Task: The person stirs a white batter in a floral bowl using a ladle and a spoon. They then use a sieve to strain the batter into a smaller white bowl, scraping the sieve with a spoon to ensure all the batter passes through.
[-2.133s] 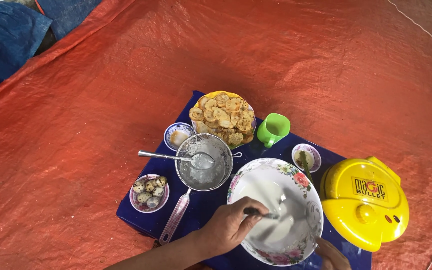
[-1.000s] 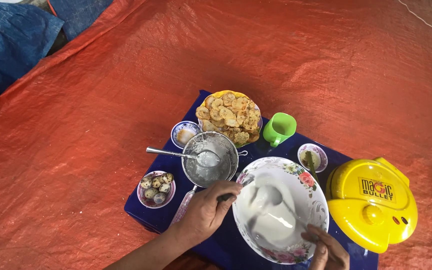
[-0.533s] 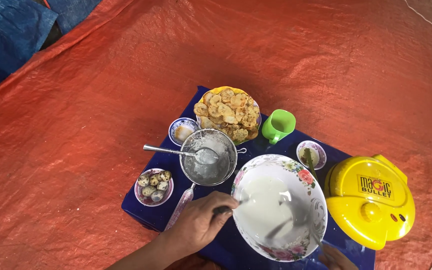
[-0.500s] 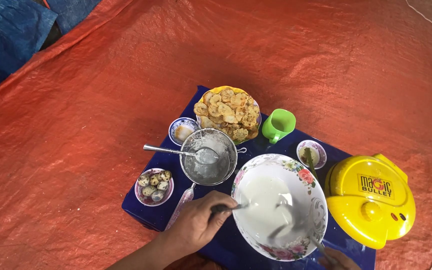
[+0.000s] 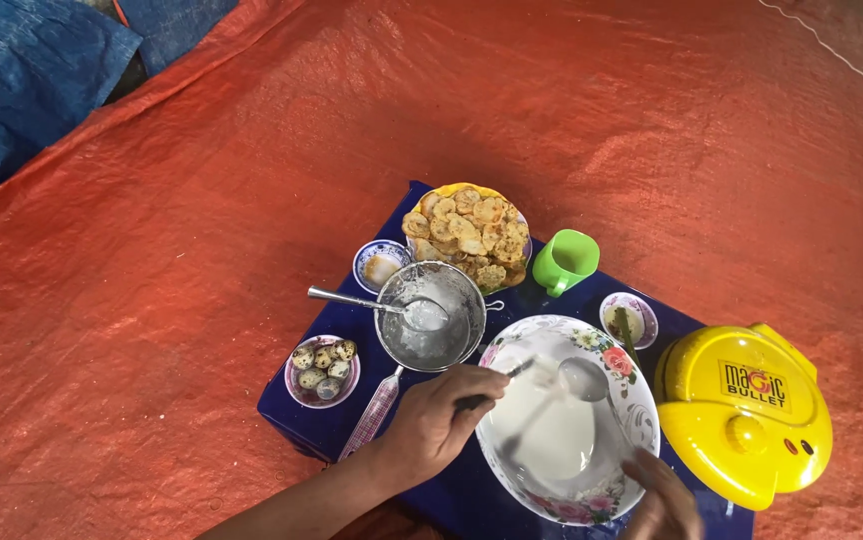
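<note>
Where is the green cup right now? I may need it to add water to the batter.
In the head view, the green cup stands on the blue mat, right of the plate of fried rounds and just beyond the floral bowl.

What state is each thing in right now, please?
floral bowl: holds white batter.
spoon: in the batter, blurred.
left hand: grips a utensil handle.
right hand: at the bowl's rim.
sieve: coated white, spoon inside.
green cup: upright.
yellow appliance: lid closed.
</note>
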